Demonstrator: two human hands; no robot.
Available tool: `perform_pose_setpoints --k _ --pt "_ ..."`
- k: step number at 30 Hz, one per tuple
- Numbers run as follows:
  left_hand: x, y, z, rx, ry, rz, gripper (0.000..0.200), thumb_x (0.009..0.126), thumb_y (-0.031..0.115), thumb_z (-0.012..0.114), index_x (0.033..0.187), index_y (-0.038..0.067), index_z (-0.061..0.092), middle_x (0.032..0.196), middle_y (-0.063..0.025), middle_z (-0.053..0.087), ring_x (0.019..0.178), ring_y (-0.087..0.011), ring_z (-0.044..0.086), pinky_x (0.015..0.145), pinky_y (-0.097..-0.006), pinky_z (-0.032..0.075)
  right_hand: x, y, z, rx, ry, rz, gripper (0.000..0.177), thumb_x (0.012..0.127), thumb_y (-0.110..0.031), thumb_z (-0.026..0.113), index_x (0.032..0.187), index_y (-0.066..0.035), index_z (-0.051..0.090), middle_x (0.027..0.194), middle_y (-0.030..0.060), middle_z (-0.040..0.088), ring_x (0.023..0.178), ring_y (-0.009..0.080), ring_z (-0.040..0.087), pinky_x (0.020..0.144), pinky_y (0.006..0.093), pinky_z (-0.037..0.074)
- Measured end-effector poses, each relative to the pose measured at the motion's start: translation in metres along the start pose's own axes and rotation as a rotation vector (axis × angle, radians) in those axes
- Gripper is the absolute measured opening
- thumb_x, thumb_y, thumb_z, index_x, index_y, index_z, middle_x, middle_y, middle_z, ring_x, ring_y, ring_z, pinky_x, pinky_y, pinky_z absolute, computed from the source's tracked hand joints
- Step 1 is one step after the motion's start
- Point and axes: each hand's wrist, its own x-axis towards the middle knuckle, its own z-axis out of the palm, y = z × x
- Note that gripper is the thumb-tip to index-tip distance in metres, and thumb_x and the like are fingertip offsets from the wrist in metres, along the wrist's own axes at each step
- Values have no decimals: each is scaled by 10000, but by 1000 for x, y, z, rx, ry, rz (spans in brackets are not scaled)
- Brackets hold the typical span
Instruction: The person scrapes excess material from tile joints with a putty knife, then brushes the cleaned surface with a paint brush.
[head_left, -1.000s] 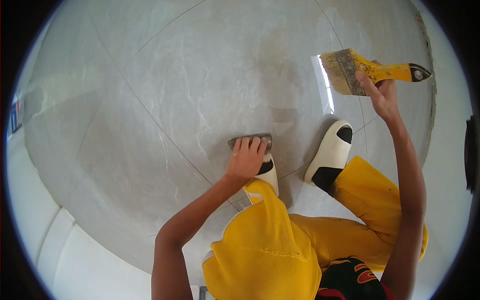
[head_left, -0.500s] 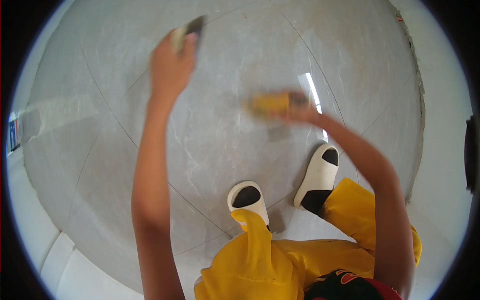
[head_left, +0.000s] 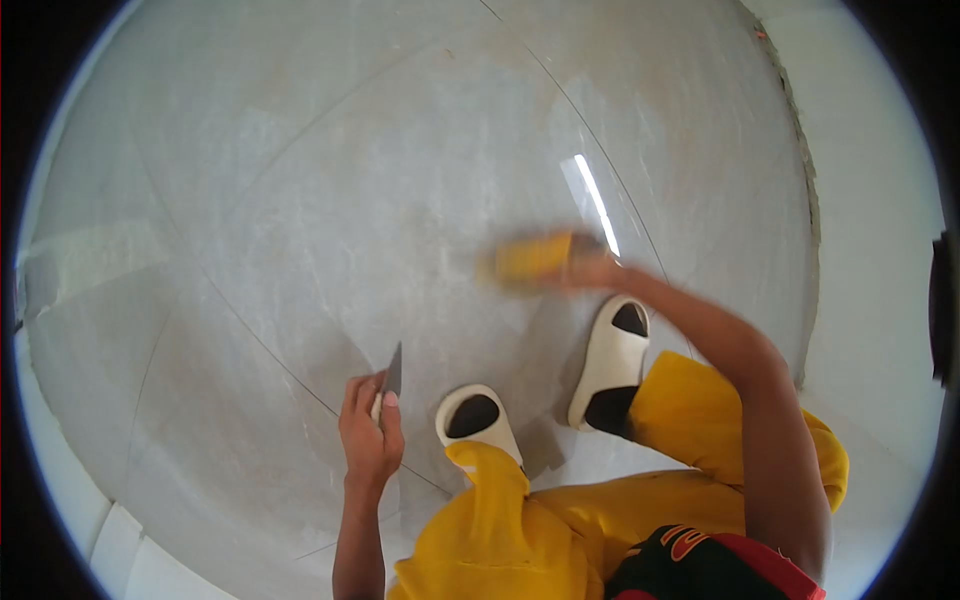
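Observation:
My left hand [head_left: 372, 425] is closed round the light handle of a scraper [head_left: 393, 372], whose grey blade points up and away from me. It is just left of my left shoe. My right hand [head_left: 592, 268], blurred by motion, grips a yellow brush-like tool [head_left: 533, 258] with a dark part near the fingers. The tool is over the grey tiled floor [head_left: 330, 200], ahead of my shoes; whether it touches the floor I cannot tell.
Two white slip-on shoes [head_left: 608, 360] with dark socks and yellow trousers [head_left: 640, 510] are at the bottom. White walls [head_left: 860, 200] curve round the floor's edges. Thin joints cross the tiles, and a bright light reflection lies near my right hand.
My left hand has pulled back toward my body with the scraper, from the far left floor to beside my left shoe. My right hand and the yellow tool are slightly lower in view.

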Motion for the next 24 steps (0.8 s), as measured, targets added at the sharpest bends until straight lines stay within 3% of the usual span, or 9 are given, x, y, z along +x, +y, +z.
perform_pose_setpoints --k 1,2,5,9,13,16,20,21,24 --pt "-4 4 6 -31 -10 -8 287 899 121 462 1098 -51 579 1000 -189 556 894 -338 577 800 -386 463 25 34 -33 420 100 46 325 733 -190 766 1010 -60 656 872 113 676 785 233 673 721 372 526" --pt "0 6 12 -62 -7 7 290 901 120 457 1102 -52 575 996 -193 555 887 -340 575 795 -385 461 60 36 -78 -458 365 -81 301 739 -236 764 953 -45 671 842 112 675 767 227 676 650 358 524" --pt "26 19 24 -178 -1 68 280 910 129 449 1092 -50 567 952 -182 563 843 -308 569 765 -363 454 73 -6 -166 -936 630 180 340 795 -345 700 864 -13 672 737 107 657 651 211 639 573 342 478" --pt "35 34 46 -482 -55 -64 242 929 142 451 1045 -43 557 861 -133 570 780 -215 545 717 -324 439 -65 69 -197 -58 749 510 302 789 -333 743 885 -58 662 668 -24 569 586 71 524 500 233 412" --pt "36 40 86 -522 -208 -233 219 952 170 465 1012 -22 550 837 -71 574 769 -135 520 680 -299 427 -175 121 -197 -158 618 1079 451 768 -364 761 1038 -30 626 807 26 639 679 93 600 593 289 508" --pt "34 44 123 -639 -251 -190 234 962 201 472 1034 -10 543 852 -47 582 766 -124 513 667 -284 418 -139 89 -169 -1121 780 513 511 745 -346 776 1076 10 616 905 85 668 743 148 637 626 310 521" --pt "35 51 165 -1071 -347 -232 370 991 273 406 1210 -9 501 1079 -98 576 993 -142 518 839 -271 408 -63 -74 -56 -145 -272 660 948 667 -563 760 1375 -41 411 1327 160 471 1107 244 523 860 345 489" --pt "39 58 170 -1222 -368 -211 408 997 294 384 1255 -7 480 1152 -114 558 1065 -156 504 899 -280 391 -67 -69 -19 -293 -252 282 1126 605 -649 751 1399 23 323 1319 201 474 1141 299 521 903 376 474" --pt "37 63 152 -1278 -404 -105 504 1008 368 314 1345 7 415 1337 -140 464 1226 -226 444 1026 -359 335 -74 -68 22 -542 -98 246 686 800 -319 638 1305 84 408 1327 253 446 1153 403 511 898 416 477"
